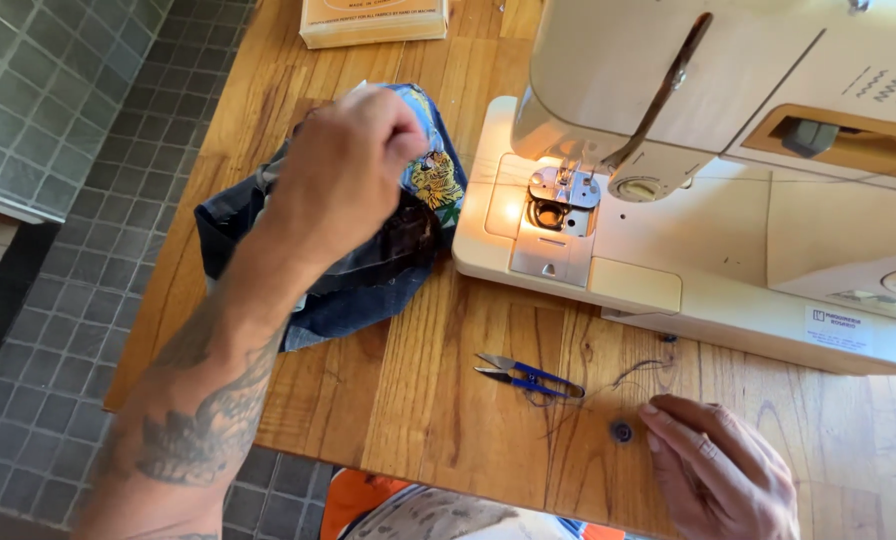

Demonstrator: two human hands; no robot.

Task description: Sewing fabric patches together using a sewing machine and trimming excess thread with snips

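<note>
Right hand (pixel 718 475) at a small dark bobbin (pixel 622 432), lower right of the wooden table (pixel 418 400).
Fingertips touch it from the right, fingers flat, holding nothing; left hand (pixel 343 170) grips bunched denim fabric (pixel 368 285), upper left; blue thread snips (pixel 526 377) lie between.

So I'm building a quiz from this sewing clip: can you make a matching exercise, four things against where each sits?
Things:
1. thread snips
2. folded denim
3. small dark bobbin
4. cardboard box

Places:
a. at the table's far edge
b. under the left hand
c. at the right hand fingertips
d. on bare wood in front of the sewing machine

Pairs: 1-d, 2-b, 3-c, 4-a
</note>
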